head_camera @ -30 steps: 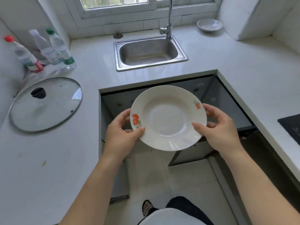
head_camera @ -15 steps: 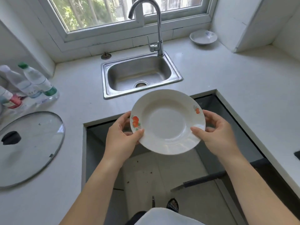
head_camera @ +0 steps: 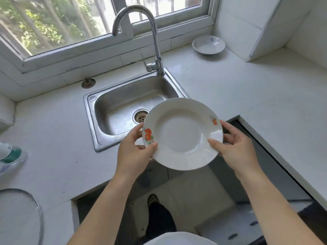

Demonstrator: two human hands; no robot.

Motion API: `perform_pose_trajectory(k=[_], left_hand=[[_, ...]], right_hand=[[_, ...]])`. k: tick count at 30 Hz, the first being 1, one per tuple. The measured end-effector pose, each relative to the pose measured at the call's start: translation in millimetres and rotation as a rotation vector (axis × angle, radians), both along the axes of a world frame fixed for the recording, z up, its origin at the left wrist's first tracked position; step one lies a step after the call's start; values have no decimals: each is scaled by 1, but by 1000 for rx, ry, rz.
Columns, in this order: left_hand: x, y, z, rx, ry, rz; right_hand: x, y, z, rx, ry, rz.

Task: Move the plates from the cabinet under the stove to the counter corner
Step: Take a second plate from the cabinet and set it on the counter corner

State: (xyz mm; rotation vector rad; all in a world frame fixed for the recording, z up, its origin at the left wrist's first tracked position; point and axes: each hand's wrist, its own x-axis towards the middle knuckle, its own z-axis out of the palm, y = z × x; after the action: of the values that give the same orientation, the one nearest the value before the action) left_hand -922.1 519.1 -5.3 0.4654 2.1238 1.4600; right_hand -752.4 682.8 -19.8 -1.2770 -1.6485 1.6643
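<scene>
One plate [head_camera: 182,134] is held by its rim between the left hand [head_camera: 134,152] and right hand [head_camera: 237,149], carried above the sink [head_camera: 123,110] edge. A dish [head_camera: 208,45] already sits in the counter [head_camera: 247,89] corner, so at least this plate remains to be set down.

We see one wide head view, looking forward and steeply down over the sink [head_camera: 134,110] and counter [head_camera: 247,96], close above both hands, toward the window [head_camera: 53,27].

Daylight falls through a white-framed window [head_camera: 74,32] showing green trees, onto a white counter [head_camera: 247,96] with a steel sink [head_camera: 123,110] and curved tap [head_camera: 154,41]; pale tiled floor [head_camera: 191,195] below
</scene>
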Motion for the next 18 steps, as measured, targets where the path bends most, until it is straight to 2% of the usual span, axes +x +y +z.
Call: perform_pose_trajectory(k=[7, 18], left_hand=[[-88, 58, 0, -18, 18, -167], [-125, 117, 8, 46, -73, -345]], right_hand=[[-65, 23, 5, 37, -18, -162], [-79, 52, 17, 89, -101, -303]])
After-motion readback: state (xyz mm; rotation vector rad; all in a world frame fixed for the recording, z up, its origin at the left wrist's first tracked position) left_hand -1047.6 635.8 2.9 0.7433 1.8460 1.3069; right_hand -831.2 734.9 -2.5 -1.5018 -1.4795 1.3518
